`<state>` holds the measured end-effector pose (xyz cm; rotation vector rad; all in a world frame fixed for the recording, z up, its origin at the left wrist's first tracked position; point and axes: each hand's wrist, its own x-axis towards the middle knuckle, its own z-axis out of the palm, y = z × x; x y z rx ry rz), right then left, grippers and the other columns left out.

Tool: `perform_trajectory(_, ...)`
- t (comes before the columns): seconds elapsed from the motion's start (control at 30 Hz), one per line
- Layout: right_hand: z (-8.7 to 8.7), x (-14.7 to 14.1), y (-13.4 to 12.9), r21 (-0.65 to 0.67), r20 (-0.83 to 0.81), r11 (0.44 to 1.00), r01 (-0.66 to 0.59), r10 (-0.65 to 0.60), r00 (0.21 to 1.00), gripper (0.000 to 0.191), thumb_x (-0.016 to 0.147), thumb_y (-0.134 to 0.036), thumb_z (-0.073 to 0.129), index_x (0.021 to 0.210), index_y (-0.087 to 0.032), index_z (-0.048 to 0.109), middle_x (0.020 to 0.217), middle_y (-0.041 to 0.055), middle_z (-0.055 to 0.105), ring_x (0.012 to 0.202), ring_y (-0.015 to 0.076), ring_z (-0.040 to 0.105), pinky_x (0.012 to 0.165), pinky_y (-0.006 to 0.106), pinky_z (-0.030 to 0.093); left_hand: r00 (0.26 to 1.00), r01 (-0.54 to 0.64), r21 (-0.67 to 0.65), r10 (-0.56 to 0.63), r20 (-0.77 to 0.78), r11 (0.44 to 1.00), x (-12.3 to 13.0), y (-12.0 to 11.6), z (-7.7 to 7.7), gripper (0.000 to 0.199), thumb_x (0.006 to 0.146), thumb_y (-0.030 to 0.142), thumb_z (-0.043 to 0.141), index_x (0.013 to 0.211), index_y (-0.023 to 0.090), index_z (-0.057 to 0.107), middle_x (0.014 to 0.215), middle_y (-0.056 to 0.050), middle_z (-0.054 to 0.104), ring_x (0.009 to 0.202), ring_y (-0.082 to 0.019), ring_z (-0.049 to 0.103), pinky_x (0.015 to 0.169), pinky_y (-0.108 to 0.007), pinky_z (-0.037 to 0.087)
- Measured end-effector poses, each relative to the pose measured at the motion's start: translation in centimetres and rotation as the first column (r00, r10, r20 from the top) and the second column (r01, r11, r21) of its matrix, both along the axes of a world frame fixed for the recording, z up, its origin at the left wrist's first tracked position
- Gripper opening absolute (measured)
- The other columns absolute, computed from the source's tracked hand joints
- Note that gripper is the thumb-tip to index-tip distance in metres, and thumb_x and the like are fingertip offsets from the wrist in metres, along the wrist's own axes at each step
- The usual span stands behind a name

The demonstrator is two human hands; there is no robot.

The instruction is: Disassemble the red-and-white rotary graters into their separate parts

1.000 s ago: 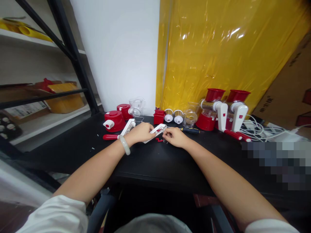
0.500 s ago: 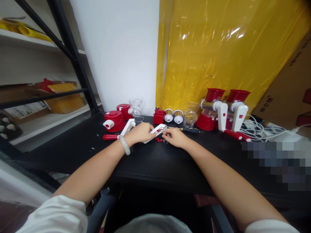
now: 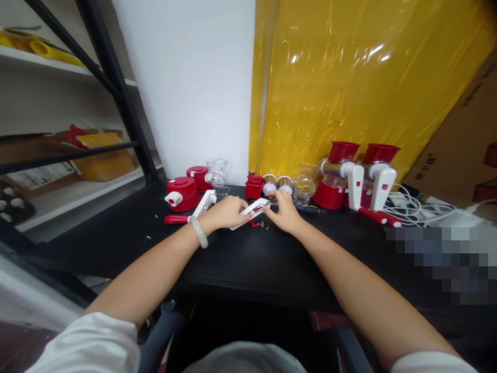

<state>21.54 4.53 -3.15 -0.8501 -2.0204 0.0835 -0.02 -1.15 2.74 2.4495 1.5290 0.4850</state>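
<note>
My left hand [image 3: 229, 211] is closed around a white plastic crank handle [image 3: 257, 206], hollow side showing, with a bit of red inside. At the handle's right end is my right hand [image 3: 285, 213], its thumb and forefinger apart; the thumb tip is at the handle's edge, and whether it touches I cannot tell. Small red pieces [image 3: 254, 224] and a few tiny screws [image 3: 262, 225] lie on the black table just below the handle. A screwdriver [image 3: 308, 209] with a dark grip lies behind my right hand, partly hidden by it.
Another white crank with a red grip [image 3: 176, 219] lies left, beside red grinder bases [image 3: 182, 192]. Behind stand a red part [image 3: 254, 186], grater drums [image 3: 284, 184] and clear housings [image 3: 305, 187]. Two assembled rotary graters [image 3: 341, 176] and white cables [image 3: 415, 207] are to the right.
My right hand has lifted from the small screws and red pieces up to the handle's end, its fingers spreading. My left hand stays in place on the handle.
</note>
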Motion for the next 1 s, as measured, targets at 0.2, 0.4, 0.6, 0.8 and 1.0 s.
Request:
perform_trajectory(0.2,-0.57,-0.27,-0.04,-0.064,0.085,0.99,-0.124,0.129,0.988,0.033,0.087,-0.03,0.063,0.118,-0.02,0.062,0.111,0.0102,0.065,0.102,0.0275,0.054,0.095,0.046,0.043,0.998,0.062,0.036,-0.061,-0.012,0.997,0.36,-0.38,0.13,0.034,0.086,0.047,0.057,0.083,0.018,0.074,0.069,-0.004,0.07,0.059,-0.016,0.058,0.053,-0.025,0.032)
perform_trajectory(0.4,-0.65,-0.22,0.03,-0.095,0.106,0.989,-0.114,0.124,0.987,0.028,0.088,-0.031,0.064,0.114,-0.02,0.063,0.109,0.0093,0.066,0.098,0.0267,0.053,0.092,0.044,0.043,0.996,0.072,0.041,-0.07,-0.05,0.997,0.39,-0.48,0.23,0.035,0.086,0.047,0.055,0.081,0.018,0.074,0.069,-0.004,0.07,0.058,-0.016,0.057,0.054,-0.025,0.032)
perform_trajectory(0.6,-0.76,-0.24,0.13,-0.089,0.103,0.989,-0.115,0.124,0.987,0.025,0.088,-0.032,0.065,0.111,-0.021,0.062,0.107,0.0095,0.065,0.098,0.0265,0.053,0.092,0.044,0.042,0.996,0.077,0.048,-0.074,-0.058,0.996,0.31,-0.29,0.1,0.034,0.086,0.046,0.056,0.08,0.018,0.073,0.068,-0.004,0.069,0.057,-0.015,0.057,0.053,-0.026,0.032)
perform_trajectory(0.8,-0.8,-0.28,0.15,-0.085,0.096,0.989,-0.123,0.132,0.987,0.023,0.088,-0.034,0.065,0.107,-0.021,0.061,0.106,0.0092,0.064,0.098,0.0265,0.053,0.091,0.043,0.043,0.995,0.086,0.056,-0.083,-0.062,0.995,0.19,-0.2,0.02,0.033,0.086,0.046,0.057,0.083,0.018,0.074,0.072,-0.005,0.07,0.06,-0.016,0.059,0.055,-0.025,0.034)
perform_trajectory(1.0,-0.8,-0.36,0.13,-0.091,0.085,0.987,-0.134,0.142,0.986,0.023,0.085,-0.034,0.067,0.104,-0.021,0.06,0.103,0.0093,0.062,0.099,0.0263,0.054,0.09,0.042,0.044,0.994,0.095,0.038,-0.092,-0.057,0.995,0.33,-0.31,0.15,0.033,0.086,0.046,0.057,0.088,0.018,0.074,0.076,-0.006,0.072,0.064,-0.017,0.061,0.056,-0.025,0.037)
